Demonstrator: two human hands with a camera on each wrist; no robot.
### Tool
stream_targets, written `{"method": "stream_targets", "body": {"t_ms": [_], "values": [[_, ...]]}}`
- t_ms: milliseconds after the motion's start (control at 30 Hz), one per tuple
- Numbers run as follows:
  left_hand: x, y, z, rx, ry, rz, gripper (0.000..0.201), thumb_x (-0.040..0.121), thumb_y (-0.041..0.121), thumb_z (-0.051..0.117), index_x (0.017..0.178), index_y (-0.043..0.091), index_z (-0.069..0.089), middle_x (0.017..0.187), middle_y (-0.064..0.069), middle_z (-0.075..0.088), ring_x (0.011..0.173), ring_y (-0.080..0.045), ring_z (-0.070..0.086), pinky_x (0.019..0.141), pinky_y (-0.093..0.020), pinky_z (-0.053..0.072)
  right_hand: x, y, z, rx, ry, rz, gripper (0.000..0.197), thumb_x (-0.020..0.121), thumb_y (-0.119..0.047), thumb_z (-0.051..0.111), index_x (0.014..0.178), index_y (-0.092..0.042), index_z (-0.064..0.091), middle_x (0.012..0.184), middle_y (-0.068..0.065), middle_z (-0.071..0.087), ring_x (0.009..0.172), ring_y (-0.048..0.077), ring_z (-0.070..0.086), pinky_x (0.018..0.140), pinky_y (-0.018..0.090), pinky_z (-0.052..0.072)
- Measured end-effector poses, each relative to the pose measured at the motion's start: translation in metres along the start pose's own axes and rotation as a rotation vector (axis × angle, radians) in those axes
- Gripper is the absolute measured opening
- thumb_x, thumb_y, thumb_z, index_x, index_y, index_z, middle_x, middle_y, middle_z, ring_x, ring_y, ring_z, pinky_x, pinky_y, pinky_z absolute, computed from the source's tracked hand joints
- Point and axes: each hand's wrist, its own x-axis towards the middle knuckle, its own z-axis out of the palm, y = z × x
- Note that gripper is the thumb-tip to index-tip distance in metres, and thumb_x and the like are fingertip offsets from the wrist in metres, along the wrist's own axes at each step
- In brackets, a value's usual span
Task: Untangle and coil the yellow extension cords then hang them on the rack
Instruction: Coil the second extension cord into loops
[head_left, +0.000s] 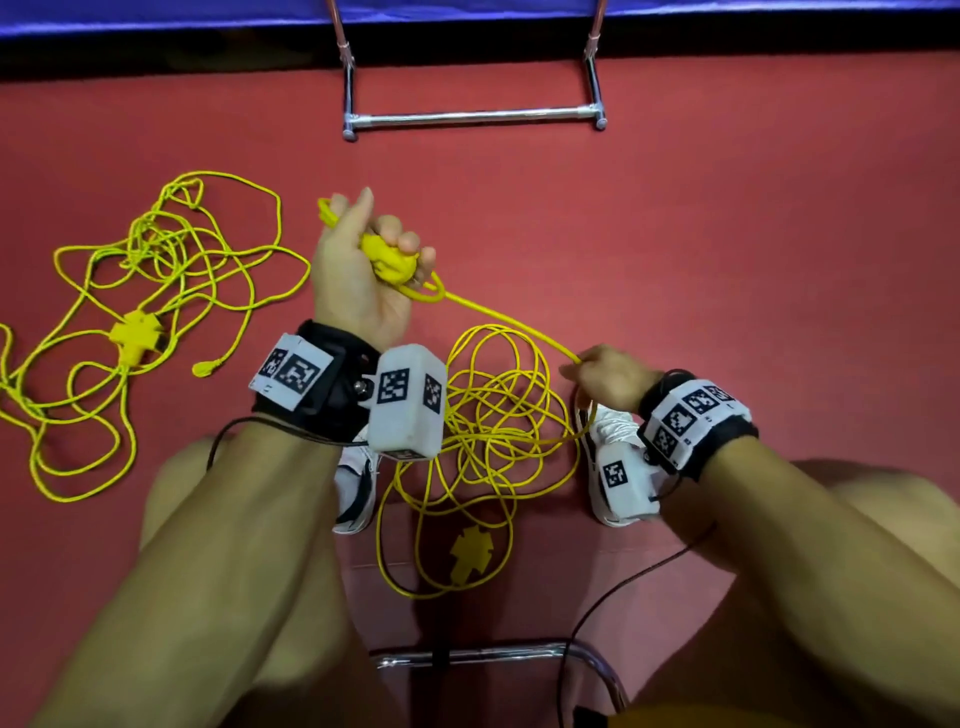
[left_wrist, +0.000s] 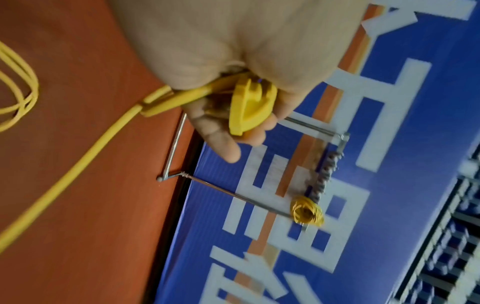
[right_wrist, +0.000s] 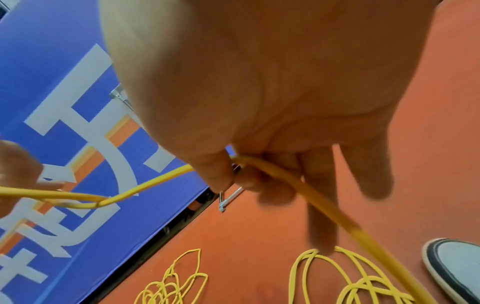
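Note:
My left hand (head_left: 358, 280) is raised, palm up, and grips a yellow plug (head_left: 389, 260) with a small loop of yellow cord (head_left: 511, 319). That cord runs taut down to my right hand (head_left: 597, 371), which pinches it between thumb and fingers. Below the right hand the cord drops into a loose tangle (head_left: 488, 441) between my feet, ending at a yellow socket block (head_left: 472, 553). A second tangled yellow cord (head_left: 156, 280) with a cross-shaped socket (head_left: 136, 332) lies on the floor to the left. The chrome rack (head_left: 472, 115) stands ahead. In the left wrist view a coiled yellow cord (left_wrist: 307, 211) hangs on the rack.
The floor is red (head_left: 727, 234), and a blue banner wall (head_left: 467, 10) rises behind the rack. My white shoes (head_left: 358, 483) flank the near tangle. A chrome chair frame (head_left: 467, 657) and a thin black cable (head_left: 623, 592) sit at the bottom.

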Motion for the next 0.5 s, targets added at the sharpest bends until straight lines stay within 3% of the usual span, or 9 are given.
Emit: {"method": "stream_targets", "body": {"t_ms": [67, 133, 200, 267, 333, 400, 467, 500], "values": [[0.001, -0.003, -0.002, 0.103, -0.014, 0.047, 0.049, 0.106, 0.02, 0.044, 0.145, 0.041, 0.022, 0.056, 0.004, 0.046, 0.051, -0.01, 0.05, 0.055, -0.029, 0.055, -0.003, -0.006, 0.003, 0.095, 0.039, -0.03, 0.028, 0.102, -0.038, 0.044, 0.092, -0.014, 0.055, 0.078, 0.007, 0.062, 0.076, 0.024, 0.057, 0.082, 0.037, 0.047], [0.001, -0.011, -0.004, 0.317, -0.067, 0.168, 0.061, 0.105, 0.016, 0.046, 0.145, 0.042, 0.008, 0.058, 0.003, 0.05, 0.051, -0.012, 0.053, 0.056, -0.032, 0.057, -0.013, -0.017, 0.005, 0.169, 0.06, -0.15, 0.022, 0.103, -0.037, 0.041, 0.106, -0.016, 0.044, 0.075, -0.004, 0.05, 0.075, 0.022, 0.051, 0.082, 0.04, 0.044], [0.003, -0.019, -0.008, 0.591, -0.085, 0.258, 0.062, 0.103, 0.012, 0.049, 0.144, 0.033, 0.008, 0.061, 0.001, 0.055, 0.051, -0.015, 0.057, 0.055, -0.032, 0.057, -0.025, -0.029, 0.007, 0.159, 0.058, -0.33, 0.011, 0.104, -0.028, 0.04, 0.106, -0.018, 0.041, 0.075, -0.013, 0.044, 0.08, 0.019, 0.046, 0.079, 0.034, 0.038], [0.004, -0.029, -0.014, 0.853, -0.125, 0.332, 0.075, 0.099, 0.009, 0.052, 0.153, 0.02, 0.002, 0.064, -0.002, 0.058, 0.054, -0.018, 0.059, 0.057, -0.033, 0.056, -0.033, -0.039, 0.009, 0.032, 0.062, -0.512, 0.005, 0.103, -0.017, 0.042, 0.102, -0.015, 0.047, 0.071, -0.013, 0.043, 0.076, 0.016, 0.042, 0.075, 0.029, 0.032], [0.005, -0.039, -0.021, 1.055, -0.221, 0.374, 0.085, 0.096, 0.011, 0.054, 0.157, 0.017, -0.005, 0.066, -0.002, 0.061, 0.056, -0.016, 0.061, 0.062, -0.031, 0.056, -0.037, -0.048, 0.011, -0.041, 0.127, -0.709, 0.008, 0.098, -0.014, 0.049, 0.094, -0.011, 0.055, 0.067, -0.009, 0.049, 0.068, 0.015, 0.041, 0.068, 0.032, 0.033], [0.005, -0.047, -0.023, 1.228, -0.341, 0.32, 0.08, 0.097, 0.017, 0.055, 0.157, 0.021, 0.002, 0.069, -0.005, 0.064, 0.06, -0.017, 0.064, 0.067, -0.029, 0.054, -0.039, -0.053, 0.008, 0.05, 0.233, -0.827, 0.012, 0.094, -0.018, 0.055, 0.092, -0.009, 0.063, 0.071, -0.001, 0.06, 0.065, 0.019, 0.049, 0.065, 0.034, 0.041], [0.002, -0.052, -0.019, 1.36, -0.404, 0.203, 0.052, 0.101, 0.028, 0.053, 0.146, 0.019, 0.029, 0.071, -0.008, 0.062, 0.065, -0.027, 0.067, 0.067, -0.033, 0.051, -0.042, -0.055, -0.001, 0.159, 0.333, -0.856, 0.014, 0.091, -0.02, 0.062, 0.095, -0.01, 0.07, 0.076, -0.002, 0.068, 0.067, 0.014, 0.059, 0.067, 0.026, 0.045], [-0.001, -0.053, -0.016, 1.374, -0.41, 0.136, 0.036, 0.102, 0.035, 0.05, 0.133, 0.017, 0.043, 0.067, -0.007, 0.06, 0.062, -0.03, 0.066, 0.062, -0.036, 0.049, -0.044, -0.056, -0.005, 0.202, 0.377, -0.856, 0.014, 0.09, -0.021, 0.065, 0.095, -0.011, 0.072, 0.077, -0.006, 0.069, 0.067, 0.009, 0.06, 0.066, 0.022, 0.044]]}}
